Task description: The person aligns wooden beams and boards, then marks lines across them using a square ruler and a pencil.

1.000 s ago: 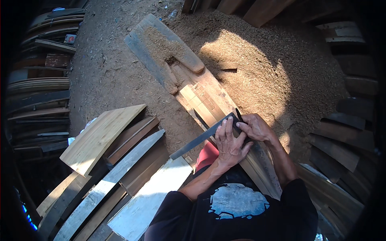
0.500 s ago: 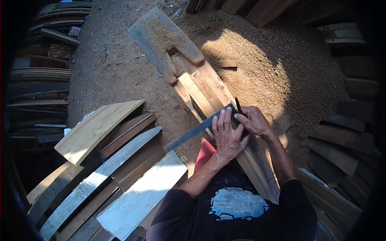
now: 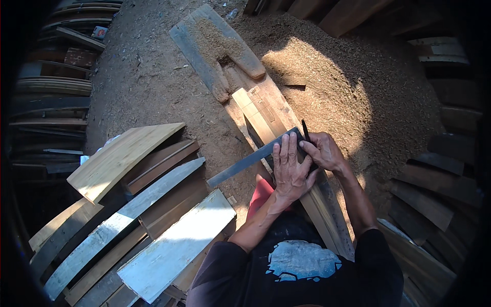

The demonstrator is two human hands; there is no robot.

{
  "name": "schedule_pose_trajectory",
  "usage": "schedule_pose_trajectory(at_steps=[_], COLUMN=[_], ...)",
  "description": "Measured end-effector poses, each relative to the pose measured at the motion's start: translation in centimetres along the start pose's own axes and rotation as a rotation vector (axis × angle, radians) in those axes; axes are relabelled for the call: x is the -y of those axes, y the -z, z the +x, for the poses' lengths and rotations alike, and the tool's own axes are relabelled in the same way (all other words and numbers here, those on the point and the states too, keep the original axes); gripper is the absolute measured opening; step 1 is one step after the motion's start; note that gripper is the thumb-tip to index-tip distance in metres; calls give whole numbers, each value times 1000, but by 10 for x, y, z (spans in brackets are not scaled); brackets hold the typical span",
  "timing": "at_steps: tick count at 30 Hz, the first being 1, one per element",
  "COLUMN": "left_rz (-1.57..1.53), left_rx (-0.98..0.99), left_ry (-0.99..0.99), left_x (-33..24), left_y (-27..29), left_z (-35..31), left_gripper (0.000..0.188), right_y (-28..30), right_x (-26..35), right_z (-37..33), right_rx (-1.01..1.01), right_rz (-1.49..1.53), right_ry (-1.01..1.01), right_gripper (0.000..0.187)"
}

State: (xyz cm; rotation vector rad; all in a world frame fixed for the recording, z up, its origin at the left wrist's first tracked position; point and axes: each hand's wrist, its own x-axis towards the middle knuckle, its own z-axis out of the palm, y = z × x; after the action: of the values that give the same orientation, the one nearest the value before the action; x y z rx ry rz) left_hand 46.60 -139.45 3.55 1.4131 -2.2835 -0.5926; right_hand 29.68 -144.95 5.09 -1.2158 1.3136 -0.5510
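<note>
My left hand (image 3: 290,174) lies with its fingers stretched out flat on a dark, straight-bladed square (image 3: 245,165), pressing it down. The blade crosses long narrow wooden strips (image 3: 260,123) and juts out to the left beyond them. Close beside, my right hand (image 3: 323,152) pinches a thin black marking pen (image 3: 305,131), which stands nearly upright at the square's right end. Pencil-like lines cross the pale strips ahead of the blade. Beneath them is a thick plank bench (image 3: 279,100); my hands hide part of the strips and the square's corner.
A notched wooden block (image 3: 192,43) strewn with sawdust covers the bench's far end. Stacked boards, including a pale panel (image 3: 128,156) and a whitish plank (image 3: 176,245), lie at my left. More timber (image 3: 427,189) lines the right; a sawdust heap (image 3: 327,87) spreads beyond the bench.
The whole view has shifted slightly. The square's blade lies at a slightly flatter angle; both hands keep nearly the same pose, the right still pinching the pen.
</note>
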Motion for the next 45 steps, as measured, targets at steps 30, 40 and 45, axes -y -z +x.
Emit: schedule_pose_trajectory(at_steps=[30, 40, 45], left_rz=[-30, -13, -5], left_rx=[-74, -58, -57], left_ry=[-1, 8, 8], left_x=[0, -1, -1], left_y=[-6, -2, -3], left_z=[0, 1, 1], left_gripper=[62, 67, 70], right_y=[2, 2, -1], right_x=[1, -9, -5], right_z=[2, 4, 4], right_rx=[26, 49, 13], right_rz=[-55, -30, 30], right_ry=[18, 9, -5], right_gripper=[24, 24, 23])
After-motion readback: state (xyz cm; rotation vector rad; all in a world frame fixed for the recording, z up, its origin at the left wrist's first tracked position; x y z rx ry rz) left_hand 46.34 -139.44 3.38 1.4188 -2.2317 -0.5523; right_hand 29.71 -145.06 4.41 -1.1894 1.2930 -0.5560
